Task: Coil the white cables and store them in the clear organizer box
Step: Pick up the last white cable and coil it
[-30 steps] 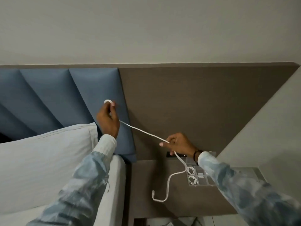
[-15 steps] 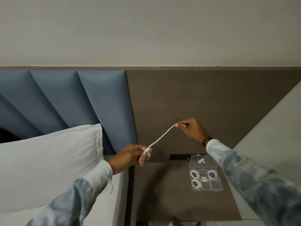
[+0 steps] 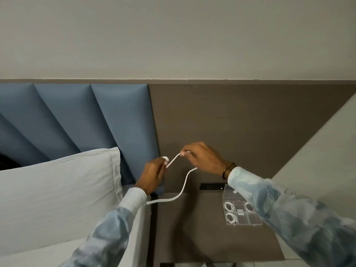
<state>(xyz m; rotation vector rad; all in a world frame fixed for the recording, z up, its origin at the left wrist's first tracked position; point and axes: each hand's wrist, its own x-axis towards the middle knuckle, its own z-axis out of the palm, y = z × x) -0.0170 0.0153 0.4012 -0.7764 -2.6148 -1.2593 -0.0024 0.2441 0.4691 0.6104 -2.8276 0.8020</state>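
My left hand [image 3: 152, 175] is closed around a small coil of the white cable [image 3: 184, 186], loops showing above its fingers. My right hand [image 3: 202, 158] pinches the same cable a short way to the right, both hands held up above the nightstand. The rest of the cable hangs from my right hand in a loose curve and trails left behind my left sleeve. The clear organizer box [image 3: 253, 223] sits open on the nightstand under my right forearm, with three coiled white cables in its compartments.
The brown nightstand [image 3: 192, 237] stands between the bed and a wall at right. A white pillow [image 3: 57, 189] and a blue padded headboard [image 3: 119, 122] lie to the left. A black outlet strip [image 3: 212, 186] sits on the panel behind the box.
My hands have come close together: the left rose, the right dropped slightly toward it. The taut stretch between them shortened, and a slack tail now hangs from my right hand.
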